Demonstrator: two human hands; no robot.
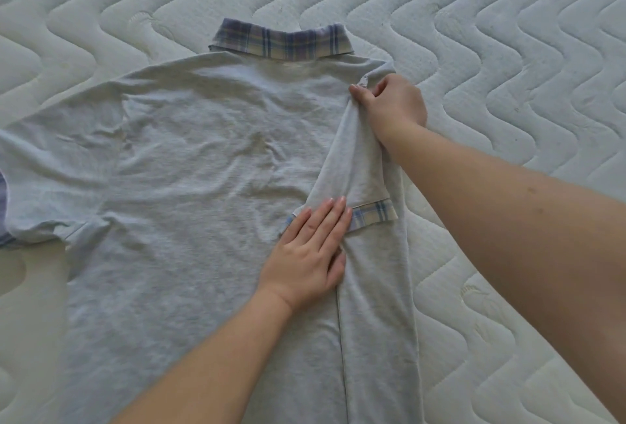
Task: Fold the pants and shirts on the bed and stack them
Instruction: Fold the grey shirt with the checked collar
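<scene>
A white quilted mattress [508,51], stitched in wavy lines with small leaf motifs, is filling the whole view, with nothing of the room beyond it showing. A pale grey short-sleeved shirt [189,166] is lying spread across its middle, back side up, its plaid collar [283,40] pointing to 12 o'clock and its hem running out of view at 6 o'clock. One sleeve is stretching flat toward 9 o'clock; the other sleeve [355,166], at 3 o'clock, is lying folded inward over the body, its plaid cuff [372,215] facing 6 o'clock. The right side of the shirt is likewise lying folded over along a straight crease. The right hand [389,105], reaching in from 4 o'clock on a bare forearm, is pinching the cloth at the shoulder of the folded sleeve with curled fingers. The left hand [310,254], coming in from 6 o'clock, is lying flat with straight fingers together, pressing on the shirt and covering the inner end of the cuff
</scene>
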